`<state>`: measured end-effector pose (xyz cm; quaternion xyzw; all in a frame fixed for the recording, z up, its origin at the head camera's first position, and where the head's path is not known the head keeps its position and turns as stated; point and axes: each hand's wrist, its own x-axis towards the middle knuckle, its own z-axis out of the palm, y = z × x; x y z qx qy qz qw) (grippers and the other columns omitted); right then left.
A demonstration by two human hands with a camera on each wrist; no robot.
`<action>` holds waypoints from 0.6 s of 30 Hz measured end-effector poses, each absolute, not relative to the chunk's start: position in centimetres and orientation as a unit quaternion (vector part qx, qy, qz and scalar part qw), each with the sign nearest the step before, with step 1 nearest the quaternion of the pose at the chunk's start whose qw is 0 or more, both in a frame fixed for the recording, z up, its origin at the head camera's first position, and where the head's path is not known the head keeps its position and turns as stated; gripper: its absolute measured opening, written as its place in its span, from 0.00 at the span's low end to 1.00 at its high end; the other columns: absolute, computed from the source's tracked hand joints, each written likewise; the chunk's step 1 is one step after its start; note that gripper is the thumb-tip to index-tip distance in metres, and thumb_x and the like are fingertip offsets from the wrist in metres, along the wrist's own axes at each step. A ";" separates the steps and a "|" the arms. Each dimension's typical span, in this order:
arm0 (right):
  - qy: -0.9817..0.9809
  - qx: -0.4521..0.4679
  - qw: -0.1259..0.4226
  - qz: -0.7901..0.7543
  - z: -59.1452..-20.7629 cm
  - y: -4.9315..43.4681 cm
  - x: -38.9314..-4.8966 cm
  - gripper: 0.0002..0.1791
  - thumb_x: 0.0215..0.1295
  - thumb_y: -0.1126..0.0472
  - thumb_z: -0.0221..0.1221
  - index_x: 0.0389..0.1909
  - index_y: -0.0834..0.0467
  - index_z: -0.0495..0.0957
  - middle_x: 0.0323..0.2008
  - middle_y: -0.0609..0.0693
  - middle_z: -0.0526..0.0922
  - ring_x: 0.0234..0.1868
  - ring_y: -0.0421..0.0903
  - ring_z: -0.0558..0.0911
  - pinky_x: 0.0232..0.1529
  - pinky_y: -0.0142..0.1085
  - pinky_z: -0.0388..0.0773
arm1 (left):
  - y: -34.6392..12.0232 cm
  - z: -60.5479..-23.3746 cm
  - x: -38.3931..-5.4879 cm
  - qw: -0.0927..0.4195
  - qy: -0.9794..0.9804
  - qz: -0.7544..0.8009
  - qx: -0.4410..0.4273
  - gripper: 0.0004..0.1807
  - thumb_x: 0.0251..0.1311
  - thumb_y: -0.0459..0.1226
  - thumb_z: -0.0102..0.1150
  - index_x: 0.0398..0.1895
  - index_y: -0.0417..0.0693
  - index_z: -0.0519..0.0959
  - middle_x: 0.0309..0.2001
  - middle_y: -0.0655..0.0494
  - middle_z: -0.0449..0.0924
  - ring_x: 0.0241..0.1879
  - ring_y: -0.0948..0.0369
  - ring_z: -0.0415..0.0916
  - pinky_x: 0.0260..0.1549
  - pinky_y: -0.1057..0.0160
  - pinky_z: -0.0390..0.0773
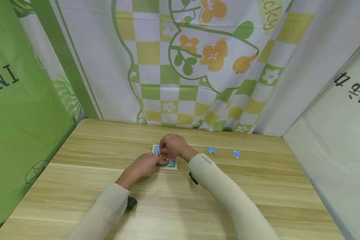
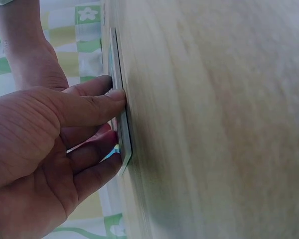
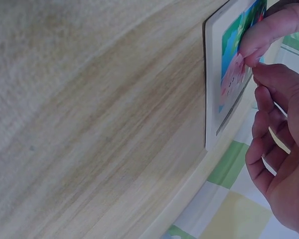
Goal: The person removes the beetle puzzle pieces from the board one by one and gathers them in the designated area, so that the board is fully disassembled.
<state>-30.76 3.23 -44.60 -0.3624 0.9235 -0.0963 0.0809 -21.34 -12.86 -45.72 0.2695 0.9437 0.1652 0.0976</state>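
Observation:
In the head view, a jigsaw puzzle board point(image 1: 173, 165) with a pale frame lies on the table, partly covered by both hands. My left hand point(image 1: 145, 164) reaches over it from the left; in the left wrist view, its thumb rests at the board's edge point(image 2: 122, 117) and the other fingertips touch the top. My right hand point(image 1: 174, 145) is bent over the board from the right. Its thumb and index finger pinch close to the surface in the right wrist view, over the colourful picture point(image 3: 232, 74). The piece between them is mostly hidden by the fingertips.
Two loose blue puzzle pieces, one nearer point(image 1: 211, 151) and one farther right point(image 1: 236, 153), lie on the wooden table point(image 1: 258, 186). A patterned curtain point(image 1: 180, 93) hangs behind the table's back edge. Green cloth point(image 1: 21, 100) hangs at the left, pale cloth point(image 1: 333, 133) at the right.

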 end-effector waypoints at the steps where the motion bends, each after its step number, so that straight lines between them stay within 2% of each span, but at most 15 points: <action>1: 0.924 -0.363 0.079 -0.095 -44.6 3.3 -30.7 0.09 0.68 0.52 0.69 0.26 0.44 0.85 0.29 0.36 0.81 0.32 0.38 0.78 0.32 0.35 0.77 | -12.8 -45.7 -21.4 0.097 0.943 0.165 0.271 0.27 0.66 0.31 0.67 0.67 0.56 0.80 0.57 0.37 0.81 0.25 0.57 0.65 0.27 0.59 0.69; 8: 0.925 -0.363 0.065 -0.095 -44.7 3.4 -30.6 0.09 0.67 0.52 0.69 0.26 0.43 0.85 0.30 0.35 0.82 0.32 0.37 0.78 0.32 0.35 0.77 | -12.8 -45.6 -21.2 0.082 0.941 0.164 0.284 0.24 0.64 0.30 0.68 0.63 0.52 0.83 0.56 0.40 0.83 0.30 0.57 0.71 0.30 0.57 0.75; 12: 0.924 -0.366 0.052 -0.101 -44.8 3.5 -30.6 0.08 0.68 0.52 0.68 0.27 0.44 0.86 0.31 0.36 0.83 0.33 0.37 0.79 0.32 0.35 0.77 | -12.8 -45.7 -21.2 0.078 0.940 0.182 0.278 0.22 0.63 0.30 0.69 0.60 0.51 0.84 0.55 0.43 0.84 0.29 0.56 0.72 0.30 0.57 0.76; 16: 0.925 -0.362 0.035 -0.110 -44.5 3.5 -30.6 0.06 0.68 0.51 0.68 0.30 0.44 0.87 0.33 0.37 0.84 0.34 0.38 0.80 0.35 0.36 0.78 | -12.8 -45.8 -21.2 0.074 0.938 0.199 0.274 0.21 0.61 0.30 0.70 0.58 0.49 0.86 0.55 0.47 0.85 0.38 0.54 0.81 0.36 0.54 0.82; 18: 0.926 -0.359 0.028 -0.112 -44.3 3.7 -30.7 0.05 0.68 0.51 0.69 0.31 0.45 0.87 0.34 0.37 0.85 0.36 0.38 0.80 0.36 0.36 0.79 | -12.8 -45.8 -21.2 0.074 0.937 0.205 0.272 0.21 0.61 0.29 0.71 0.58 0.49 0.86 0.55 0.48 0.85 0.42 0.52 0.83 0.39 0.52 0.83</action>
